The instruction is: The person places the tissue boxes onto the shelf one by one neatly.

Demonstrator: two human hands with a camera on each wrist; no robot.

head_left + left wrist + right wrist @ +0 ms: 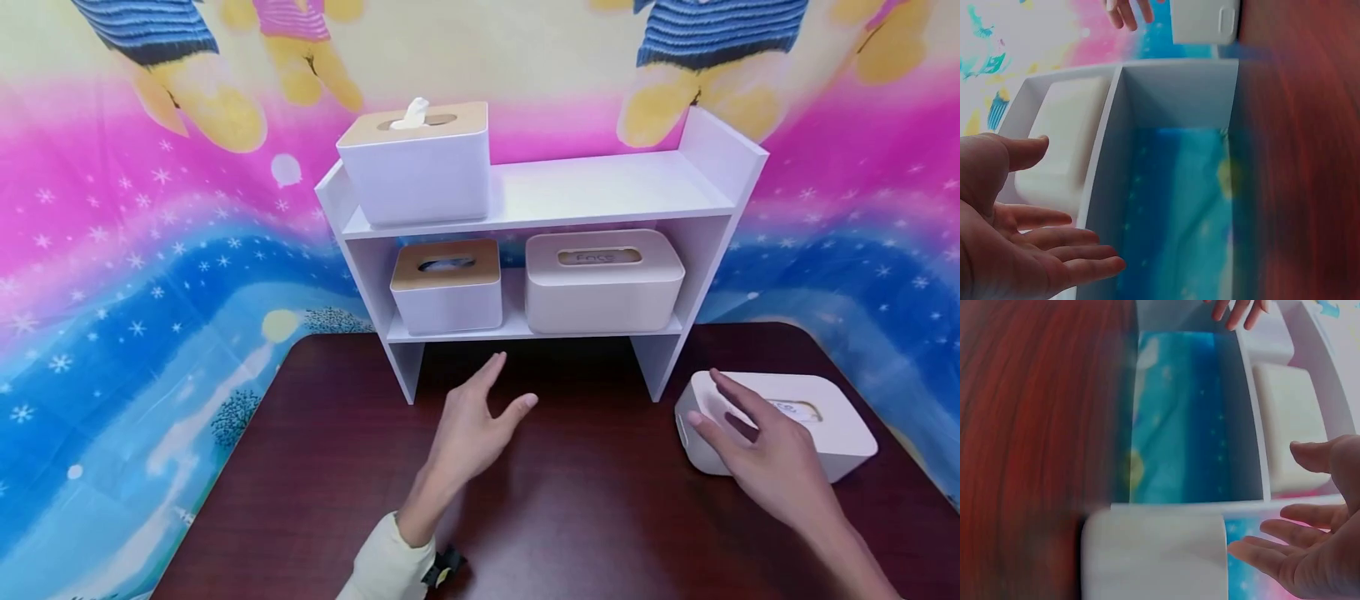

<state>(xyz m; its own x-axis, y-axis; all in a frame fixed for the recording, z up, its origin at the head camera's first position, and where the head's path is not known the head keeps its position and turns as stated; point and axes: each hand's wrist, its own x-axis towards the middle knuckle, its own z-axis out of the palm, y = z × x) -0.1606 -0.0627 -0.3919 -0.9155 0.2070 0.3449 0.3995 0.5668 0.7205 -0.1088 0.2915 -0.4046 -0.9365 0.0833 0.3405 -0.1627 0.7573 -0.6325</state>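
Observation:
My left hand (467, 427) hovers over the table before the shelf, fingers extended, thumb apart, holding nothing. My right hand (780, 458) is likewise spread and holds nothing. In the head view it overlaps a white tissue box (847, 417) on the table, right of the shelf; contact is not plain. A white two-tier shelf (600, 185) stands at the back. On its top left sits a white tissue box with a wooden lid (420, 179), a tissue poking out. The lower tier bears a smaller wooden-lidded tissue box (450, 308) and a cream tissue box (603, 304).
The dark reddish-brown table (585, 517) has rounded back corners. A colourful printed cloth (150, 350) hangs behind and along both sides. Raised side panels (720, 158) bound the shelf's top tier. A dark strap-like item (444, 567) shows at the left cuff.

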